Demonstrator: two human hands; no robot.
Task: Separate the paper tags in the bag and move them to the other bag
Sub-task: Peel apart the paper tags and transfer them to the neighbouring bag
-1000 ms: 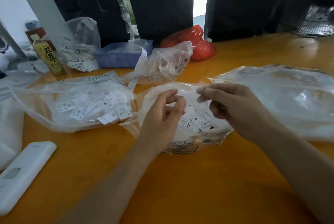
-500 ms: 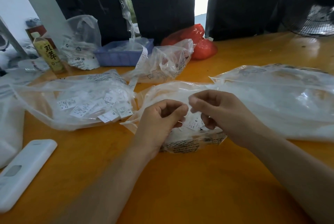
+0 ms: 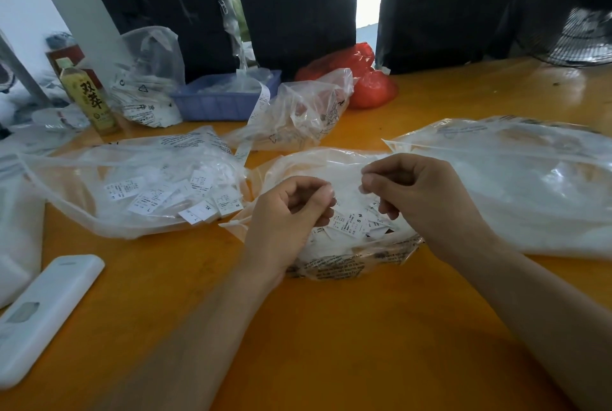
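Since sorted tags collect there, left bag [image 3: 132,185] gapes open. Near centre, left hand [image 3: 288,212] and right hand [image 3: 420,198] curled over source bag [image 3: 331,245], each apparently pinching paper tags [image 3: 347,223] to pull apart.

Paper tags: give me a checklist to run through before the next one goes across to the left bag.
1. Left hand pinches a tag: cannot tell, fingertips hide it.
2. Right hand pinches a tag: cannot tell.
3. Tags left in middle bag: ok, plenty.
4. Left bag mouth open toward the hands: cannot tell.
5. Route between the bags over the table: ok, nothing between them.
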